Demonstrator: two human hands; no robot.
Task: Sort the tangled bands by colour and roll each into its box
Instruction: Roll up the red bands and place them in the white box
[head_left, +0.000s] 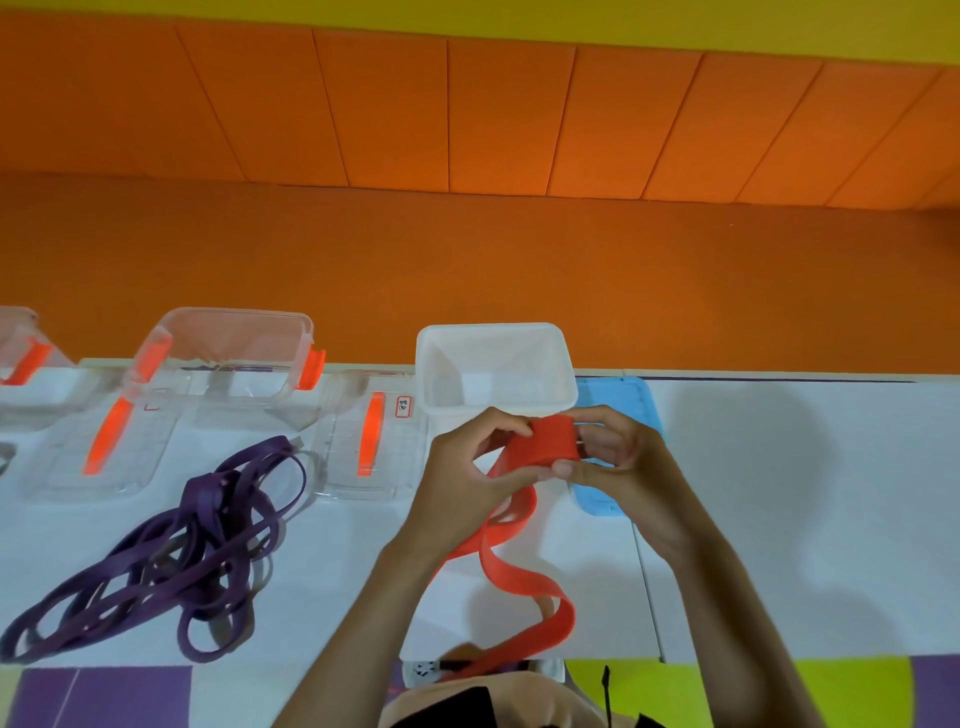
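Grip: I see left hand (465, 467) and right hand (621, 454) both pinching the half-rolled red band (551, 441), tail trailing toward me over the table (779, 519) | purple bands (197, 540) tangled left | white box (493, 328) just behind hands

The left edge cuts off a clear box (18, 343), the label (403, 406) is too small to read, the right hand (618, 457) hides part of the blue lid (600, 499), and the red band (553, 441) drops from sight past the near edge of the table (779, 519)
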